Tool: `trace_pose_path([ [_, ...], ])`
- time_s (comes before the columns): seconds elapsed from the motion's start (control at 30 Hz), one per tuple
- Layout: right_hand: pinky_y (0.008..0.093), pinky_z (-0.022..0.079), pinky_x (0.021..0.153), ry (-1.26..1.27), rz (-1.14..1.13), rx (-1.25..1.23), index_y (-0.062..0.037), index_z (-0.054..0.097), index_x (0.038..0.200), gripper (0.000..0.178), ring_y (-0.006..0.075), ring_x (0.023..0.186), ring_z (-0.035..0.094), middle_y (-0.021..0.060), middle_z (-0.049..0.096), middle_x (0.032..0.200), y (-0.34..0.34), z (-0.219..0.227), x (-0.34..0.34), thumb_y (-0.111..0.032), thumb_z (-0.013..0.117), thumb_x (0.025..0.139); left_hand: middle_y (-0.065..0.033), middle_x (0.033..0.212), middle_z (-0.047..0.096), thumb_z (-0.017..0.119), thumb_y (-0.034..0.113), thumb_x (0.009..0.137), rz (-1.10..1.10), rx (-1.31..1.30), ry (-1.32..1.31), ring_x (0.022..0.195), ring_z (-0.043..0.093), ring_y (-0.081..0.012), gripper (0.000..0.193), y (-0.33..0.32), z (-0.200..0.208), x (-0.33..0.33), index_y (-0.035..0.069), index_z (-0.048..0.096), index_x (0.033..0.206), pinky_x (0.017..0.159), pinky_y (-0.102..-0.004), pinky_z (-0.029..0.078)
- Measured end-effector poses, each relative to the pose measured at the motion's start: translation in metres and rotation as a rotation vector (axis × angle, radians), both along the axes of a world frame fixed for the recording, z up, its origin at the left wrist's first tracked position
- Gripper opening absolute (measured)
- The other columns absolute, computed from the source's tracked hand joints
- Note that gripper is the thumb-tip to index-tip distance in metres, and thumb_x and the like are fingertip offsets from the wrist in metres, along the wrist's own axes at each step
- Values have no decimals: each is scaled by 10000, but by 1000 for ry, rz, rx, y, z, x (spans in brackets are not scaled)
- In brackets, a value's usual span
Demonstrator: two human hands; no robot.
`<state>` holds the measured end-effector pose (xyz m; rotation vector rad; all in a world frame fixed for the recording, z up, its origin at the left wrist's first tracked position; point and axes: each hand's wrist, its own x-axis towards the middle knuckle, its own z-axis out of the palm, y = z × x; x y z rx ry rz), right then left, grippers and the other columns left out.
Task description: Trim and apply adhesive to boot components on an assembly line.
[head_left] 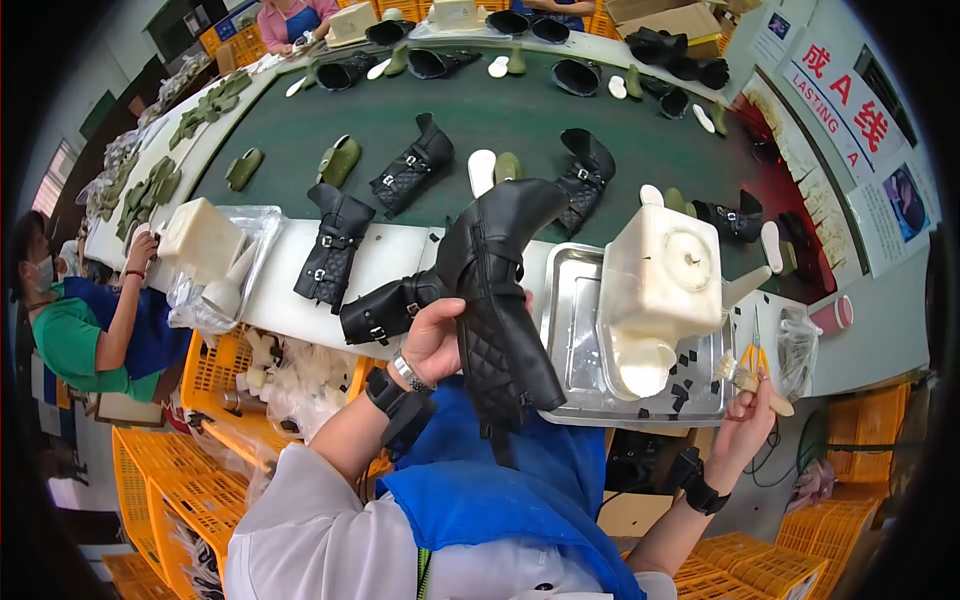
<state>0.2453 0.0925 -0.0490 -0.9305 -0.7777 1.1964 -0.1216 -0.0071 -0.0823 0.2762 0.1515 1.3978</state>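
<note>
A black quilted boot upper [510, 345] with straps is held up in front of my chest. My left hand [437, 340] is closed around it, fingertips showing at its far side. At the right, my right hand [742, 425] grips a wooden-handled brush [738, 375], its bristles toward the metal tray [575, 262]. In that tray stands a whitish plastic jug [665, 265] with a cut-open spout holding white liquid; small black pieces [680, 392] lie around it. Behind my left hand two more black boot uppers [335, 245] [385, 312] rest on the white bench.
A green conveyor belt [400, 115] carries boot uppers, green lasts and white insoles. Yellow-handled scissors [755, 350], a plastic bag [797, 345] and a pink cup [832, 315] sit at the right. Orange crates [170, 480] stand below. A co-worker in green [85, 345] works at the left.
</note>
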Motion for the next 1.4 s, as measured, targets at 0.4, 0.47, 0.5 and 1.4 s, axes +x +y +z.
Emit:
trace_pose_path([
  [0.4,164,287,440,-28,65,41,-10,532,967,158,17,546,399,-25,460,650,-1,-2,-9,-149,499,901,-134,1184,530,521,284,832,165,-59,-46,1087,519,-262,487,6,7,-22,8,433,1223,974,-416,364],
  [0.47,167,268,431,-27,43,33,-12,534,972,181,20,509,360,-29,440,624,0,-2,-11,-176,498,906,-130,1188,528,548,271,815,189,10,91,1088,518,-257,506,2,17,-41,9,423,1230,975,-410,365],
  [0.5,170,250,422,-34,5,16,-15,537,977,204,22,471,321,-34,421,599,1,-3,-12,-203,497,910,-126,1192,525,575,257,799,197,68,223,1089,518,-251,529,-2,22,-52,11,412,1238,976,-405,366],
  [1.4,215,228,481,-793,-272,-63,-14,521,715,279,60,521,306,-32,402,605,-4,62,-85,-224,491,897,-147,892,614,473,156,815,769,-1330,2795,875,597,-333,276,85,-42,-491,170,394,1079,720,-448,458],
])
